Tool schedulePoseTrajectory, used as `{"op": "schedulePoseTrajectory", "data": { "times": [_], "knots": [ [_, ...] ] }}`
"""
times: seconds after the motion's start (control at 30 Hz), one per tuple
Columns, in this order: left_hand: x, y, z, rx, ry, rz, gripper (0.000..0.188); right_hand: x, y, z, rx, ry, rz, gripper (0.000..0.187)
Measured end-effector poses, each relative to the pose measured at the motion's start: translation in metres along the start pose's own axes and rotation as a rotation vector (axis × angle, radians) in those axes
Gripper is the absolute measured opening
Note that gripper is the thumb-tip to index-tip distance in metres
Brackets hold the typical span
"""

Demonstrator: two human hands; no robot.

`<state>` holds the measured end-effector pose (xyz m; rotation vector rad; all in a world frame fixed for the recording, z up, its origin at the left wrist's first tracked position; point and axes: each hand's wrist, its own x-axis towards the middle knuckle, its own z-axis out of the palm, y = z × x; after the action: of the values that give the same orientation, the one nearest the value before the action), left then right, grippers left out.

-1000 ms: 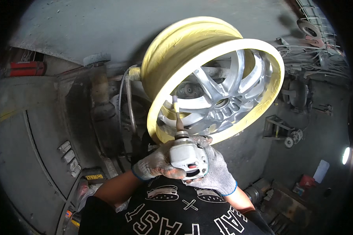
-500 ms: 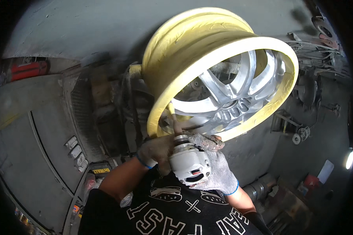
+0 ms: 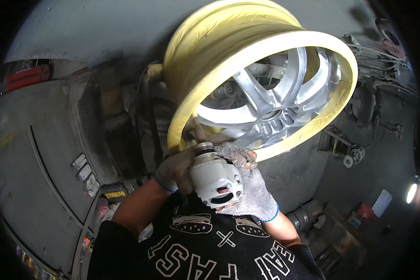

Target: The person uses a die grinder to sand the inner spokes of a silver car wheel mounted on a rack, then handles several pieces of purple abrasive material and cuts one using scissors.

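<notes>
Your left hand point(image 3: 176, 170) and right hand point(image 3: 249, 184) are gloved, curled in a two-sided grip and roughly level ahead of your torso. Left: the hand lies in shadow and is blurred; individual fingers cannot be made out. Right: the glove is pale grey over the back of the hand, heavily soiled at the fingers point(image 3: 237, 155). Blue-edged cuffs circle both wrists. Your left forearm point(image 3: 142, 207) is bare, slanting up and inward from a bent elbow. Your right forearm point(image 3: 282, 228) slants inward oppositely, with a shorter bare stretch showing.
</notes>
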<state>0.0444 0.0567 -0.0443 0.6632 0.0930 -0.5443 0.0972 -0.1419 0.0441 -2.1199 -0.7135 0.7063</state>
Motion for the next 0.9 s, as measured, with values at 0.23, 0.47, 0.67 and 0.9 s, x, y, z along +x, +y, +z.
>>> {"op": "schedulePoseTrajectory", "data": {
  "times": [0.23, 0.47, 0.67, 0.9],
  "knots": [
    [-0.004, -0.009, -0.006, -0.31, 0.025, -0.074, 0.051, 0.004, -0.01, 0.0, 0.036, -0.046, 0.085, 0.103],
    [-0.005, -0.009, -0.002, -0.329, -0.047, 0.1, 0.039, 0.012, -0.019, 0.0, 0.03, -0.065, 0.141, 0.1],
    [-0.006, 0.001, -0.007, -0.369, -0.109, -0.028, 0.032, -0.001, -0.018, 0.006, 0.05, -0.001, 0.054, 0.088],
    [-0.008, -0.005, -0.011, -0.236, -0.165, 0.12, 0.041, 0.002, -0.021, 0.007, 0.106, -0.037, 0.156, 0.094]
  ]
}}
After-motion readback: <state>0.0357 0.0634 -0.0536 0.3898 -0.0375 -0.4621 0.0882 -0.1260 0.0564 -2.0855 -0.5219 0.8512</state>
